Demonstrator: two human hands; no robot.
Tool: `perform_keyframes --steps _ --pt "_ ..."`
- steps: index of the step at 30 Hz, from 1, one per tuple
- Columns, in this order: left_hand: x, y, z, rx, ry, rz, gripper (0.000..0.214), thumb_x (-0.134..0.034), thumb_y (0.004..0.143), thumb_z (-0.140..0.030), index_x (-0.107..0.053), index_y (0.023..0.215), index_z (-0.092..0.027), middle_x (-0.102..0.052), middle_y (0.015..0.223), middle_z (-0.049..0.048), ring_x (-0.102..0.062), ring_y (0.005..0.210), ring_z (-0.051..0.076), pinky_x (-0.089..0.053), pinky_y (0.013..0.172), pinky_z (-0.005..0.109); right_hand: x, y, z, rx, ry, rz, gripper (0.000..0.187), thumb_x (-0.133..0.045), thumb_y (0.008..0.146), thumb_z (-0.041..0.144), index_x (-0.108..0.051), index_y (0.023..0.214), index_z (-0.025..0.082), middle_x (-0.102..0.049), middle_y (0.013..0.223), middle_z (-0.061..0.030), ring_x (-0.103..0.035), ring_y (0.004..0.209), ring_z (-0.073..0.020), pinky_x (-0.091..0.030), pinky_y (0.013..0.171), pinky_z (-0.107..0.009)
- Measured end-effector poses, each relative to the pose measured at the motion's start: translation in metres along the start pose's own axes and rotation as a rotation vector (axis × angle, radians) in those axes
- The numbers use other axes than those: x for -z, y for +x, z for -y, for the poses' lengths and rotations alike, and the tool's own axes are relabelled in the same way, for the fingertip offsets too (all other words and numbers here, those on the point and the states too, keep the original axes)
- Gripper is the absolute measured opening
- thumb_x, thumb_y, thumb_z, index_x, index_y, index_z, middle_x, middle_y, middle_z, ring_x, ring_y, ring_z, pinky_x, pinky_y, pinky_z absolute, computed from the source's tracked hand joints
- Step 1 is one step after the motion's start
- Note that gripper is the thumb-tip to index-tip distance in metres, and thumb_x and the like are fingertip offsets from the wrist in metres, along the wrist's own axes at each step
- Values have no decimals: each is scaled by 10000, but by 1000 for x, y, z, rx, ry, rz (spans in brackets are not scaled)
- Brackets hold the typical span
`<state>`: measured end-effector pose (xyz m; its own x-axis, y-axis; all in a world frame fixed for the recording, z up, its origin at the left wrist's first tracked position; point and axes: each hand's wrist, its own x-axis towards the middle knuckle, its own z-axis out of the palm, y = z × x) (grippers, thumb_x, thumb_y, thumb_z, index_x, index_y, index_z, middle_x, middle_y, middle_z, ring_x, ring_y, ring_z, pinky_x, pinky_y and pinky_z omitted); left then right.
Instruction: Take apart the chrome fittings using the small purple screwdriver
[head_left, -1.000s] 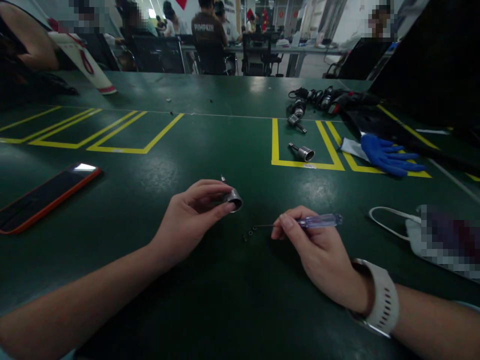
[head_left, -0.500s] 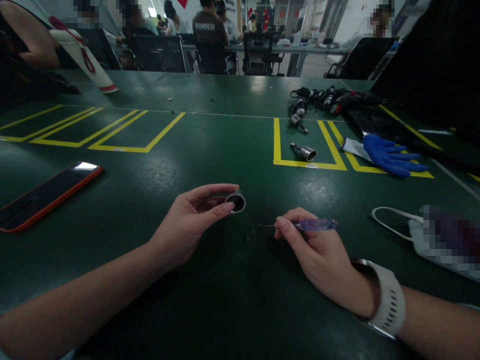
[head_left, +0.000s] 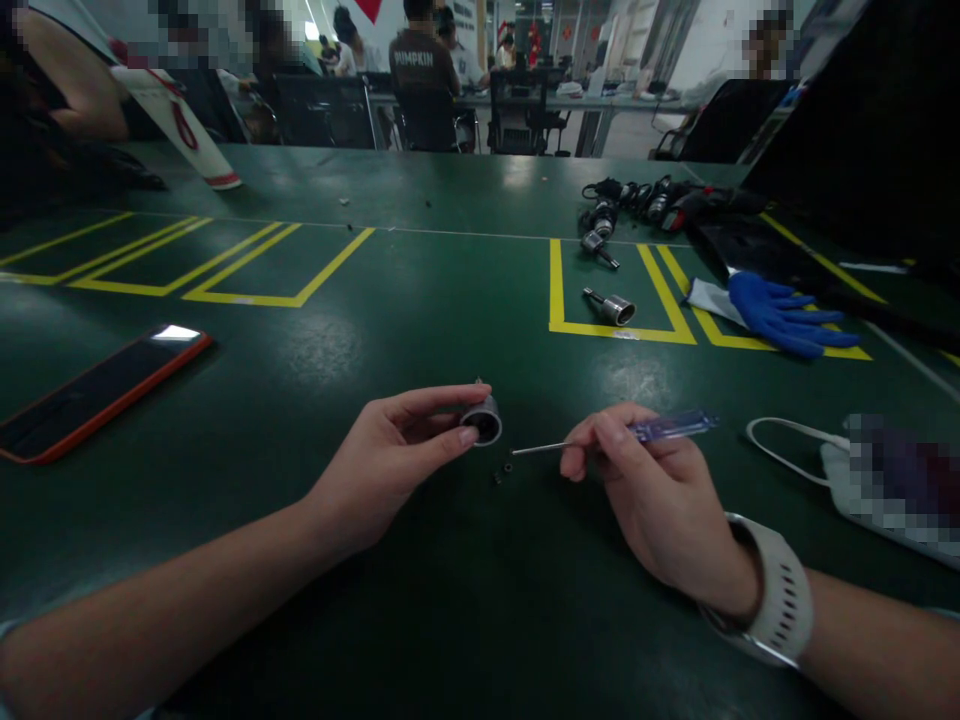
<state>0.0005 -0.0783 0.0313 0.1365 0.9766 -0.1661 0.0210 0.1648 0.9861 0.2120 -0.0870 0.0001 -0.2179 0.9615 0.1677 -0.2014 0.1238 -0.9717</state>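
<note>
My left hand (head_left: 390, 455) is closed on a round metal socket (head_left: 491, 405), thumb and fingertips around its rim. The socket's dark hollow end faces me, and a thin stem shows just above it. In my right hand (head_left: 652, 470) is a small screwdriver (head_left: 675, 426) with a clear purplish handle. Its thin shaft points left, the tip just to the right of and below the socket, not inside it. Under the tip, tiny dark metal pieces (head_left: 508, 468) lie on the green table (head_left: 420, 600). Whether a piece sits on the tip is too small to tell.
Yellow tape marks the table, with a socket adapter (head_left: 611, 306) inside one box and more metal tools (head_left: 600, 218) behind it. A blue glove (head_left: 780, 310) and a pale strapped item (head_left: 836, 470) lie right, a red-cased phone (head_left: 105, 390) left. People sit in the background.
My right hand has drawn back slightly to the right, showing more of the screwdriver's shaft. My left hand and the socket have shifted a little right and nearer to me.
</note>
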Motion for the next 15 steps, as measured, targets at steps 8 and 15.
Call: perform_keyframes --steps 8,15 --pt "-4 -3 2 -47 43 0 314 -689 691 -95 -695 979 -221 -708 1076 21 -668 976 185 -533 902 305 -5 -8 16 286 -429 212 202 -503 886 131 -614 1032 217 -678 962 -50 -638 897 -172 -537 766 -330" --pt "-7 -6 3 -86 73 -26 295 -705 679 -122 -682 962 -203 -710 1048 30 -676 935 187 -558 857 314 -8 -12 8 408 -605 335 248 -525 881 128 -567 1103 230 -670 1026 -53 -624 971 -181 -521 834 -350"
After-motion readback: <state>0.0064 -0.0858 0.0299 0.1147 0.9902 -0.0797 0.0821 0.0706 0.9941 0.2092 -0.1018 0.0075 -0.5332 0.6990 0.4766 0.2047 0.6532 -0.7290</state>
